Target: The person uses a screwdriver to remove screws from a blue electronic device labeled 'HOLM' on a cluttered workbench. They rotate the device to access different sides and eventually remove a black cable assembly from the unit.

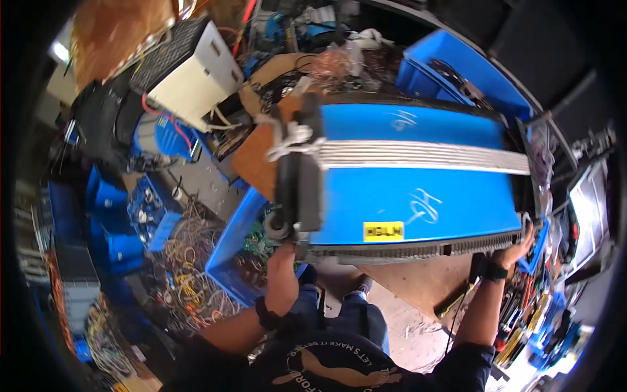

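Note:
A large, boxy blue equipment case is held up level in front of me. A silver ribbed strip runs across its top, with black ends, a black slotted front edge and a small yellow label. My left hand grips its near left corner, the fingers mostly hidden behind the black end. At the near right corner, my right hand is closed around the lower edge. A pale cord is knotted at the case's left end.
Below the case's left end stands a blue bin with green circuit boards. Tangled cables spread over the floor at left. Beyond are a white metal housing and another blue bin. Hand tools crowd the right.

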Demonstrator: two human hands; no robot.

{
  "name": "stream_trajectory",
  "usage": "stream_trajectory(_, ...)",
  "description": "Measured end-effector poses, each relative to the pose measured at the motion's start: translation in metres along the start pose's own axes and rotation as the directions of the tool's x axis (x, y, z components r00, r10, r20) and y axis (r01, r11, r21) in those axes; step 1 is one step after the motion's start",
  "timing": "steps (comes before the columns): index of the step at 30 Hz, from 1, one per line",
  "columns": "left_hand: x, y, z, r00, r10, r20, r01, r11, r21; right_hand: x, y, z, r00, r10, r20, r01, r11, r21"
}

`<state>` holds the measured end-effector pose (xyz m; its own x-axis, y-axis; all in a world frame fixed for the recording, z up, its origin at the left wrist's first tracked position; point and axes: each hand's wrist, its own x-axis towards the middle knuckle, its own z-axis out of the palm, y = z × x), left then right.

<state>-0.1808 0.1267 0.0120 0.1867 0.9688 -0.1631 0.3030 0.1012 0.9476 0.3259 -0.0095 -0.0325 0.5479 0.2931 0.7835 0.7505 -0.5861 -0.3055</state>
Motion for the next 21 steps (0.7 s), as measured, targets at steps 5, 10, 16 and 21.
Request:
stream_trajectory(5,0.006,-0.025,-0.017,0.976,-0.012,0.218,0.071,0.961,-0.266,0.010,-0.045,-0.036,0.768,0.597,0.233,-0.572,0.476,0.668)
stream_trajectory(10,-0.004,-0.013,-0.025,0.981,0.161,0.109,-0.146,0.980,-0.134,0.009,-0.086,-0.081,0.678,0.720,0.147,-0.678,0.535,0.505)
stream_trajectory(16,-0.032,-0.061,-0.092,0.848,0.035,0.529,-0.161,0.968,0.194,0.003,-0.117,-0.139,0.925,0.357,0.127,-0.376,0.822,0.429)
stream_trajectory(21,-0.042,-0.100,-0.153,0.809,-0.148,0.569,-0.220,0.821,0.527,0.023,-0.197,-0.180,0.969,0.227,0.099,-0.240,0.768,0.594)
